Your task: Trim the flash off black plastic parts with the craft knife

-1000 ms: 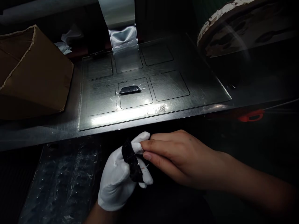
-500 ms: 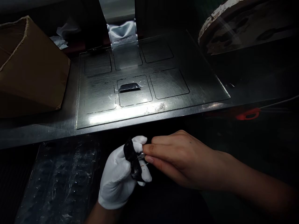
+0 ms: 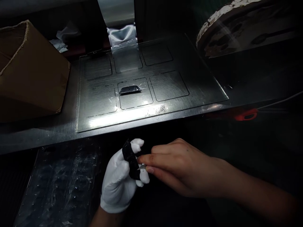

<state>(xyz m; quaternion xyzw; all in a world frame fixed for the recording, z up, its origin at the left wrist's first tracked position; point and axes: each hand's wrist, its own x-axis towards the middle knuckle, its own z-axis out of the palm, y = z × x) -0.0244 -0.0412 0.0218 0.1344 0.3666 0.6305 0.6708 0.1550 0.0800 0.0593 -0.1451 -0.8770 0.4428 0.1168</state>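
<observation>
My left hand, in a white glove, is closed around a small elongated black part held at a slant. My right hand is bare and pinches a small pointed metal blade between thumb and forefinger. The blade's tip is at the black part's right edge, near its lower end; the rest is hidden in my fingers. Beyond my hands, a similar glossy black piece, with wisps of clear film at its ends, lies on a clear plate marked with dark rounded outlines.
A cardboard box stands on the metal table at left. A strip of shiny film hangs down onto the plate. A film-wrapped tray is at lower left. An orange-red handle and a large round object are at right.
The blade tip has moved down along the black part's right edge toward its lower end. Both hands stay close together, still holding the same things. The view has shifted slightly.
</observation>
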